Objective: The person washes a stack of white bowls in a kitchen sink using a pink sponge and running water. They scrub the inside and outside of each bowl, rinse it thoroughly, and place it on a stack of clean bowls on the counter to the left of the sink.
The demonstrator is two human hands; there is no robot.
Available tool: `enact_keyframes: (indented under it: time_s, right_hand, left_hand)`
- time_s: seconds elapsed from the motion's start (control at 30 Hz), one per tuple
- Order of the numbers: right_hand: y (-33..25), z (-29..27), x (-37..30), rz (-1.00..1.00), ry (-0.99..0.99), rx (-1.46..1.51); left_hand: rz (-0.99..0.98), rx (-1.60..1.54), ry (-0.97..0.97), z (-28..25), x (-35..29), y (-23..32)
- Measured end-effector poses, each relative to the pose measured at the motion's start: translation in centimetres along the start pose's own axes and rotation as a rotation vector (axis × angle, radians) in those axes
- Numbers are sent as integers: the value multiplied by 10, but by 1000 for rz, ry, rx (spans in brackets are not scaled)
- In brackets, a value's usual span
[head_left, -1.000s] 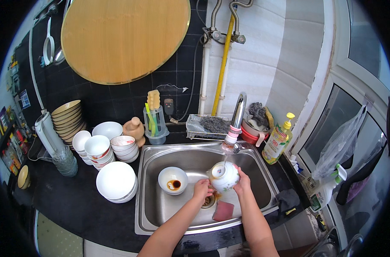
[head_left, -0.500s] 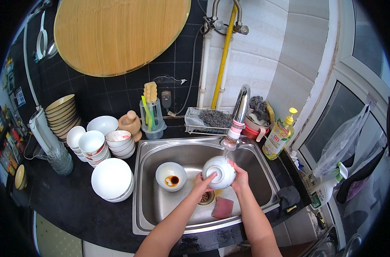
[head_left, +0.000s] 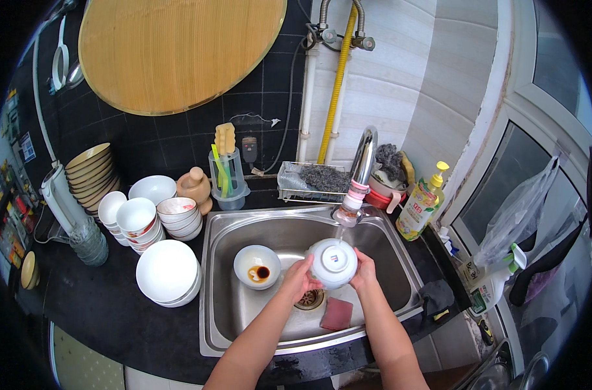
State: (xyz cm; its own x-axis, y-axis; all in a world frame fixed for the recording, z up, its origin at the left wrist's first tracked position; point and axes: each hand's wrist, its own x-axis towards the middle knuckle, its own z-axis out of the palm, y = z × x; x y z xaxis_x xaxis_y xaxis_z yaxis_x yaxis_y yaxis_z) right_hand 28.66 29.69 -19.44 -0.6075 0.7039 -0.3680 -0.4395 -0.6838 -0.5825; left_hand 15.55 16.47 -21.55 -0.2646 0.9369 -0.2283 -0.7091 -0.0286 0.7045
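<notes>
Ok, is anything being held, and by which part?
A white bowl, base toward the camera: left grip on its left side, right grip on its right side.

At eleven o'clock the top edge is cropping a round board [head_left: 179, 55], while at five the held bowl [head_left: 335, 260] is hiding its inside.

Two bare forearms [head_left: 254, 338], bare fingers [head_left: 365, 266]

The scene is lit evenly and brightly; highlights are caught by the steel sink [head_left: 206, 292] and faucet [head_left: 366, 156]; the counter [head_left: 101, 292] is bowed by distortion; the corners are blackened.
</notes>
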Motion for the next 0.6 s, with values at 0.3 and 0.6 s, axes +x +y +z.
enact_keyframes:
  time_s: [0.3, 0.6]
  right_hand:
    - [-4, -4, 15, -66, -58, -198]
    - [20, 36, -25, -1283, -265, -1778]
  left_hand:
    - [99, 224, -203, 32, -14, 3]
    - [153, 484, -91, 9, 3, -23]
